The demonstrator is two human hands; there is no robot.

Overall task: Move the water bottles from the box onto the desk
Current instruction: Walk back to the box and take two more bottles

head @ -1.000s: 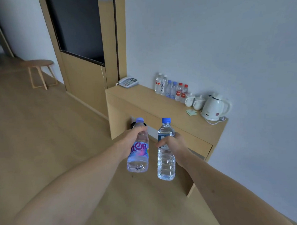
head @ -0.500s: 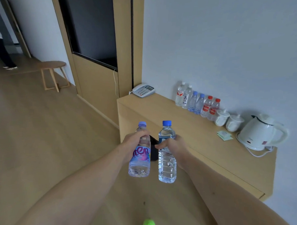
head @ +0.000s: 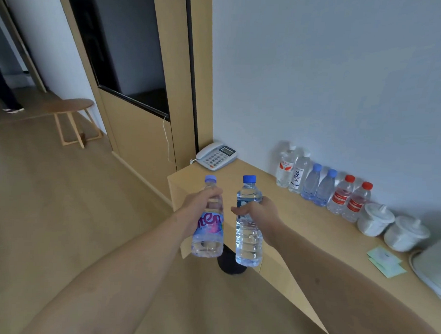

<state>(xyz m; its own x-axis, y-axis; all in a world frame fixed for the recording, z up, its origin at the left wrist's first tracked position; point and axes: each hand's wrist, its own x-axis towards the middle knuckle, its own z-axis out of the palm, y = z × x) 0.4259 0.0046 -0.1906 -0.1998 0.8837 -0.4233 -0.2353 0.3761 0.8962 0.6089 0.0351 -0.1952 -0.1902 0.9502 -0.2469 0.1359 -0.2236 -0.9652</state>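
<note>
The person's left hand (head: 200,206) is gripping a purple-labelled bottle (head: 209,224) and the right hand (head: 260,214) a clear bottle (head: 248,233), both hanging off the surface (head: 300,220) near the telephone (head: 216,156). Crowding them down could be toppling the bottle row (head: 322,186).

Eight water bottles show in all: one in each hand, a purple-labelled bottle (head: 209,222) and a blue-capped clear bottle (head: 248,223), and a row of six (head: 322,189) on the bench (head: 300,228): two white-capped, two blue-capped, two red-capped. The bench also carries two lidded white cups (head: 391,226), one telephone (head: 216,155), one white kettle (head: 432,264) and two green paper packets (head: 385,261).
</note>
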